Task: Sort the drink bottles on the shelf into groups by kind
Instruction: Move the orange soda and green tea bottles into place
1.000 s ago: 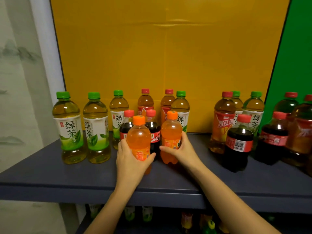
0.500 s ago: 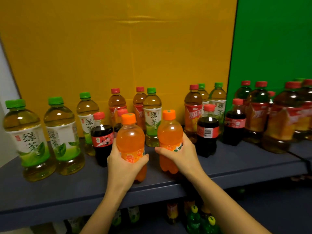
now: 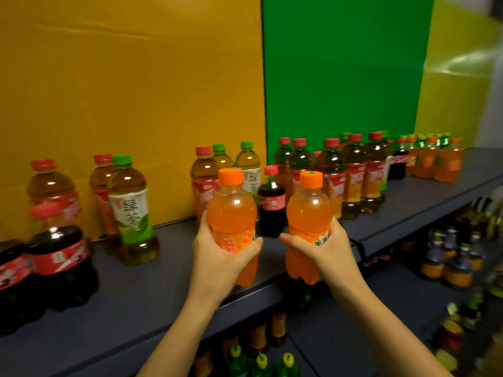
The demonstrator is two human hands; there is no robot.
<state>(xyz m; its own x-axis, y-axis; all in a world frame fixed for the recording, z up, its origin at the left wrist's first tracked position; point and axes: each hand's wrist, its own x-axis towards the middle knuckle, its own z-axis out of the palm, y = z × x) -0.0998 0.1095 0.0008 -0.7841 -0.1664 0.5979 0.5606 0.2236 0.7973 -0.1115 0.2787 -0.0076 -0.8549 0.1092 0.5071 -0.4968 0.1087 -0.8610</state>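
Bottles of orange soda fill both our hands at the centre of the frame: our left hand (image 3: 217, 257) is wrapped around the left orange soda bottle (image 3: 232, 213) and our right hand (image 3: 324, 250) is wrapped around the right orange soda bottle (image 3: 309, 210), two in all, both upright with orange caps and held just above the front edge of the dark grey shelf (image 3: 152, 292), a little apart from each other. Between and behind them stands one small cola bottle (image 3: 271, 202) with a red cap. At the lower left of the frame we count two more cola bottles (image 3: 61, 257), blurred, one cut by the frame edge. Behind them, against the yellow backboard (image 3: 130, 85), we see two red-capped tea bottles (image 3: 51, 186) and one green tea bottle (image 3: 130, 205) with a green cap and white label. Left of centre stands another cluster (image 3: 204, 180): one red-capped tea and two green-capped ones. To the right, before the green backboard (image 3: 343, 66), we count about six red-capped tea bottles (image 3: 353, 175) packed together; the exact number is hard to tell. Far right, a group of orange soda bottles (image 3: 435, 159) sits at the shelf's end, too blurred to count. More bottles stand on the lower shelf (image 3: 457, 265).
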